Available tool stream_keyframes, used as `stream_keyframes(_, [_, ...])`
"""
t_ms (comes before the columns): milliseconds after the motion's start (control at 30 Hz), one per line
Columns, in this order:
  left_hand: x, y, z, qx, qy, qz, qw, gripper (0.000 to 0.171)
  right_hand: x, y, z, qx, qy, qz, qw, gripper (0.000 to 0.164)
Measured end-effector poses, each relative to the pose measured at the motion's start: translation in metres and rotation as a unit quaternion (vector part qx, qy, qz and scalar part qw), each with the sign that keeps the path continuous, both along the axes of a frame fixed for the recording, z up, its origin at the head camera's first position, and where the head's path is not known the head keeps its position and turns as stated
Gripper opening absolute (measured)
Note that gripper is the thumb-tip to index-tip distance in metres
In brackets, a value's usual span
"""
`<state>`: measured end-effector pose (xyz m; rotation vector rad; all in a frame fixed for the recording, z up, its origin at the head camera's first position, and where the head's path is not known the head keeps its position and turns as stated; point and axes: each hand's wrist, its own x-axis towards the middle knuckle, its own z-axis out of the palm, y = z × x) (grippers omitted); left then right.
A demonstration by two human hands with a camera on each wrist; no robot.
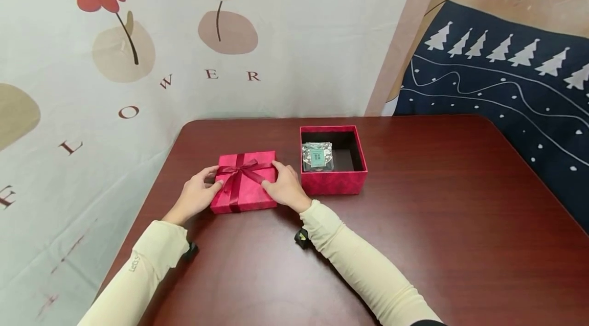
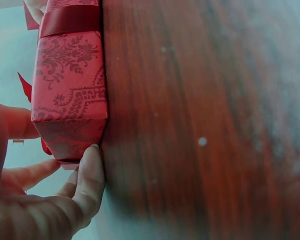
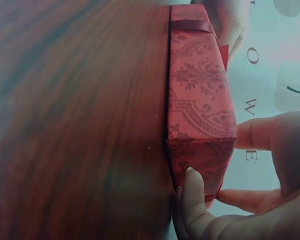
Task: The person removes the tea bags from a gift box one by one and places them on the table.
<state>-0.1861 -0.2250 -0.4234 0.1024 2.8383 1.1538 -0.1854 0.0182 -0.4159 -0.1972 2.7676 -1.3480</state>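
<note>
A red gift box lid (image 1: pixel 253 197) with a dark red ribbon and bow lies on the table, left of the middle. My left hand (image 1: pixel 195 198) grips its left side, thumb on top and fingers along the edge. At the right side my right hand (image 1: pixel 287 188) holds it the same way. In the left wrist view the lid (image 2: pixel 67 75) shows its patterned side wall, low against the tabletop. The right wrist view shows fingertips against the lid's (image 3: pixel 200 90) end. Just right of the hands stands an open red box (image 1: pixel 333 184), dark inside.
Inside the open box, at its left, sits a small clear packet with a green label (image 1: pixel 317 157). The brown wooden table (image 1: pixel 437 203) extends to the right. Behind it hang a pale flower-print cloth (image 1: pixel 313 60) and a navy tree-print cloth (image 1: pixel 497 91).
</note>
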Motion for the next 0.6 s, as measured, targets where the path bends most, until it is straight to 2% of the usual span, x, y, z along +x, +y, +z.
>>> stream_keyframes(133, [0.002, 0.000, 0.002, 0.003, -0.005, 0.001, 1.0000, 0.055, -0.001, -0.002, 0.001, 0.013, -0.005, 0.002, 1.000, 0.066])
stream_keyframes(367, [0.005, -0.002, 0.007, -0.005, 0.014, 0.006, 0.9999, 0.052, 0.000, -0.005, 0.002, 0.022, -0.001, 0.002, 1.000, 0.066])
stream_keyframes(600, [0.005, 0.004, 0.015, -0.018, 0.029, 0.003, 0.9994, 0.053, 0.008, -0.003, 0.007, 0.011, 0.012, -0.007, 1.000, 0.069])
